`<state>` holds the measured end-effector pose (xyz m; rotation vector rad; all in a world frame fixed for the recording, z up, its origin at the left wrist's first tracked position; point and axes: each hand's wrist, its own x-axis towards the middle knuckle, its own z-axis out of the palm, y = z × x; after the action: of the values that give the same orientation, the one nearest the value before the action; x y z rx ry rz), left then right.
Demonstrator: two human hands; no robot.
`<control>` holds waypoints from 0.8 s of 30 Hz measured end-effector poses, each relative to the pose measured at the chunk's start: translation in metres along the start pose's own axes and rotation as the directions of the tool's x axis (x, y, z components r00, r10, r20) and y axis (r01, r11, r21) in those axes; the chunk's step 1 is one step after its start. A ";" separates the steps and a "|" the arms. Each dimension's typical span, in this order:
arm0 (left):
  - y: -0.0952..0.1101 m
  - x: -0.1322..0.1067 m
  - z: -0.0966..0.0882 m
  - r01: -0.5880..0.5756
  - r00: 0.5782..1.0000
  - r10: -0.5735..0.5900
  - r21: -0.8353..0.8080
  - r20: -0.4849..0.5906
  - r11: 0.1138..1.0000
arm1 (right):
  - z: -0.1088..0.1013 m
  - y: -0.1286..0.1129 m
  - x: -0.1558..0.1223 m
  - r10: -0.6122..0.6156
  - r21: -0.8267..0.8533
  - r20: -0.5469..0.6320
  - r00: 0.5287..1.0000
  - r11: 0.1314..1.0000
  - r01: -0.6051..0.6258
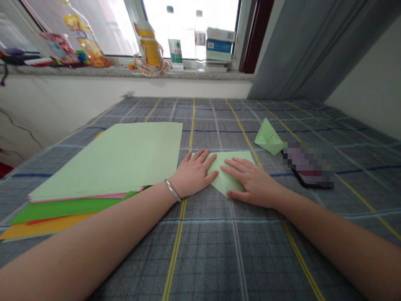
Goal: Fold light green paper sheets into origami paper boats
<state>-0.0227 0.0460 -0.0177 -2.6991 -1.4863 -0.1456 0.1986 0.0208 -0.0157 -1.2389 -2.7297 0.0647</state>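
A pale green sheet of folded paper [228, 183] lies on the checked cloth, its lower edge coming to a point towards me. My left hand [196, 172] rests flat on its left part with the fingers spread; a silver bangle [173, 190] circles that wrist. Over the right part my right hand [247, 180] is also laid flat, fingers stretched out and thumb near the lower point. Both hands cover much of the paper, so its folds are partly hidden. A folded green paper boat [269, 138] stands beyond my right hand.
To the left lies a stack of coloured paper [119, 159], pale green on top. A phone [308, 167] with a blurred screen is at the right, beside the boat. Bottles [175, 52], a yellow cup [149, 48] and boxes [219, 46] line the windowsill behind the checked cloth [206, 259].
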 end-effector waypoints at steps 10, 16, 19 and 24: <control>-0.012 -0.005 -0.001 0.045 0.996 -0.046 -0.002 -0.077 0.999 | -0.002 0.003 -0.006 -0.030 0.025 -0.048 0.998 0.999 0.031; -0.018 -0.004 0.001 0.033 0.996 -0.034 -0.021 -0.086 0.999 | -0.004 0.008 -0.011 -0.036 0.020 -0.036 0.999 0.999 0.037; -0.017 -0.004 0.001 0.024 0.995 -0.025 -0.014 -0.093 1.000 | -0.008 0.016 -0.015 -0.070 0.028 -0.003 0.998 0.997 0.070; -0.013 -0.009 0.002 -0.035 0.994 0.040 0.051 -0.100 0.998 | -0.018 0.027 -0.024 -0.091 0.073 0.007 0.996 0.993 0.090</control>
<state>-0.0387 0.0457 -0.0204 -2.6365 -1.3919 -0.2371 0.2367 0.0204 -0.0031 -1.0975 -2.7621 0.1593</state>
